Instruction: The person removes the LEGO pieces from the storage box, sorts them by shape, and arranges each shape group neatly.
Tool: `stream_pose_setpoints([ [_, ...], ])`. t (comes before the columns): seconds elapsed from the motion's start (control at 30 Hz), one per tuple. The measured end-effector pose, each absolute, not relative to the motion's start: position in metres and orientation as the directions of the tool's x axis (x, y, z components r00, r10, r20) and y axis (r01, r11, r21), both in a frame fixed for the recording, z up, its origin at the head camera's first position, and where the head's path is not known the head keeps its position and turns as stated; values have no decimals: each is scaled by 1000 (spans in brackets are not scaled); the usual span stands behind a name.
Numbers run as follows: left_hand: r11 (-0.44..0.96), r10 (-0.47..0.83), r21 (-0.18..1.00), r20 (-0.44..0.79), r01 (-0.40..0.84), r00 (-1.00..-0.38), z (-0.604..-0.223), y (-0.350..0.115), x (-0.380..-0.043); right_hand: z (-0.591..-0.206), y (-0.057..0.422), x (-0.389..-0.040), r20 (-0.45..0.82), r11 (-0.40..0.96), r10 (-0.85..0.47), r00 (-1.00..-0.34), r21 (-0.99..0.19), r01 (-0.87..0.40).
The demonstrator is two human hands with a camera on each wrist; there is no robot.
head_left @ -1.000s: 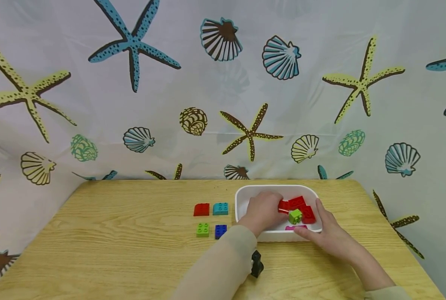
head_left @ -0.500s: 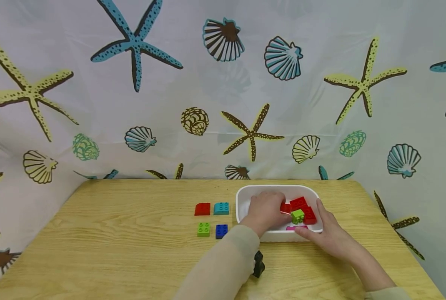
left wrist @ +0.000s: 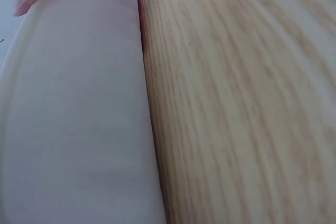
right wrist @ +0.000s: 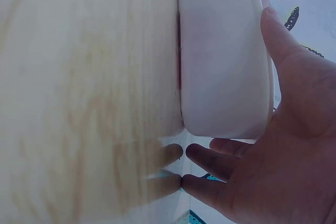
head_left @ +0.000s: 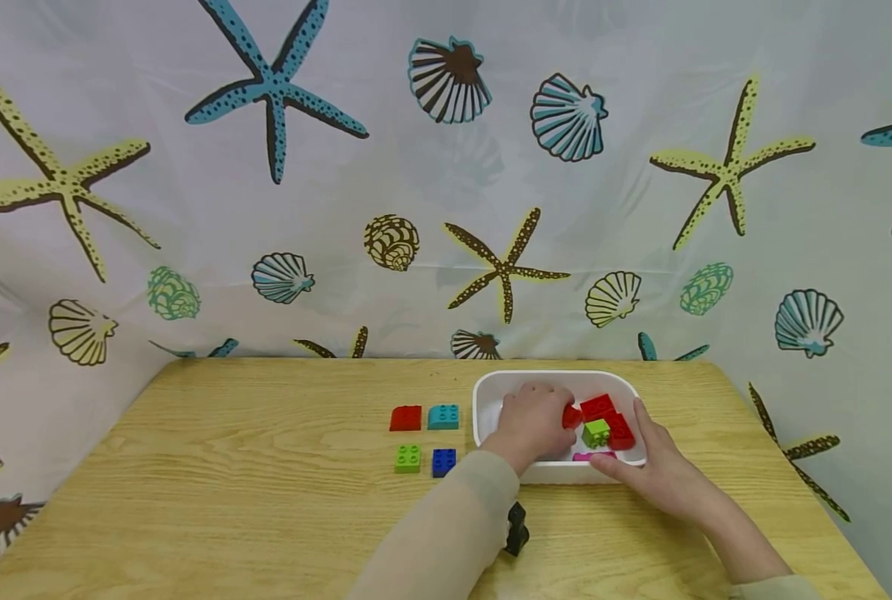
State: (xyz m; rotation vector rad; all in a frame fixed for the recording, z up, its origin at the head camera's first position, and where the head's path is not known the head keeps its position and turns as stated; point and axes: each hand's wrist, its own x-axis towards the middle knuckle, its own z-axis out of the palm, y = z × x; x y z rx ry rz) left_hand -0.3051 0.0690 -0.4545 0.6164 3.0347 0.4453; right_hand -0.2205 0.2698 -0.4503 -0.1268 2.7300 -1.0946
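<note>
A white bin (head_left: 547, 472) stands on the table with several toy building bricks inside. Reaching into its left half, my left hand (head_left: 533, 421) has its fingers bent down around a red brick (head_left: 571, 417), which is partly hidden by the hand. My right hand (head_left: 659, 458) grips the bin's right end, the thumb over the front rim. In the right wrist view, the other fingers (right wrist: 210, 162) spread past the bin's end. Inside, near the right hand, lie a lime green brick (head_left: 596, 432), red bricks (head_left: 621, 432) and a flat pink piece (head_left: 594, 456).
Left of the bin, on the wooden table (head_left: 228, 483), a red brick (head_left: 405, 418) and a light blue brick (head_left: 443, 417) form a back row. A green brick (head_left: 408, 458) and a dark blue brick (head_left: 443, 462) sit in front. A patterned curtain (head_left: 326, 208) hangs behind.
The red brick at my left hand's fingers has tilted and is drawn closer into the hand, with less of it showing. My right hand stays on the bin.
</note>
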Motion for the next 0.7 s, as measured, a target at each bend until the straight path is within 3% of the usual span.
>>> stream_pose_setpoints([
  [0.7, 869, 349, 354, 56, 345, -936, -451, 65, -303, -452, 271, -222, -132, 718, -164, -978, -695, -27],
])
